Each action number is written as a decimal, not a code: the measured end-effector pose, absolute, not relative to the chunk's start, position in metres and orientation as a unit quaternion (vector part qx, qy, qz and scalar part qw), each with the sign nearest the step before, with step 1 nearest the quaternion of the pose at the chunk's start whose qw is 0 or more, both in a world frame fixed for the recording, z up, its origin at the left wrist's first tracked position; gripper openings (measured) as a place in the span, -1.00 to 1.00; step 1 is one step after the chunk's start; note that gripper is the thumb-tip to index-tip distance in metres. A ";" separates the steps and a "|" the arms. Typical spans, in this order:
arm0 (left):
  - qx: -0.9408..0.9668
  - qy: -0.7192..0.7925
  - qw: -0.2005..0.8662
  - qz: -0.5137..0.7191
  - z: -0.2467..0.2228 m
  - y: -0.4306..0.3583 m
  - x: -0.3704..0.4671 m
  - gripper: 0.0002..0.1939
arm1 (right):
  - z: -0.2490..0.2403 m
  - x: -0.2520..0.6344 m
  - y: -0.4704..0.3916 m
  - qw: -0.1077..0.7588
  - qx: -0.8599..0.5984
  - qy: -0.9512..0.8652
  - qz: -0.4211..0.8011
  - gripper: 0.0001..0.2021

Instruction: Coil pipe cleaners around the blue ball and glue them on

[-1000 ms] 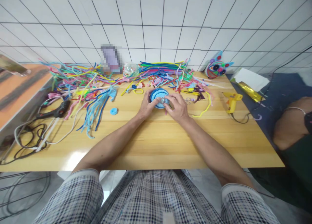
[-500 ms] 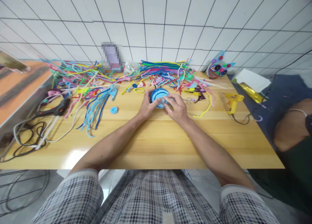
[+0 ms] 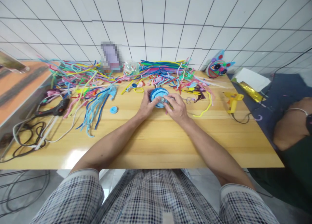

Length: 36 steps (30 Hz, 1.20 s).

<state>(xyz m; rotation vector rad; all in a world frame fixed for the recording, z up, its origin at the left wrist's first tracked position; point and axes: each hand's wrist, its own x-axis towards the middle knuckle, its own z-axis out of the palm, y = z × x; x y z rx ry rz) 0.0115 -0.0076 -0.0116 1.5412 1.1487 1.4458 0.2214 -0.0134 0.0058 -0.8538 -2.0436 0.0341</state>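
Your left hand (image 3: 146,106) holds the blue coiled piece (image 3: 159,94) at twelve o'clock; your right hand's (image 3: 177,107) fingers narrow over its centre, gripping what, I cannot tell; centre work seems in hand; next calls for steadiness.

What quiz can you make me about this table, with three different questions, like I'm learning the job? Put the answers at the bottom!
1. True or false: the left hand is holding the blue round piece.

2. Fill in the colour: the glue gun out past the right hand is ___.

3. Pick one. Which of these lies closest to the left hand?
A) the white box
B) the small blue coil
C) the colourful animal face

Key: 1. True. 2. Yellow. 3. B.
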 end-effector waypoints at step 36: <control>0.592 0.435 0.370 0.569 -0.010 -0.009 0.014 -0.20 | -0.001 0.223 -0.010 0.455 -0.363 -0.813 -0.002 -0.57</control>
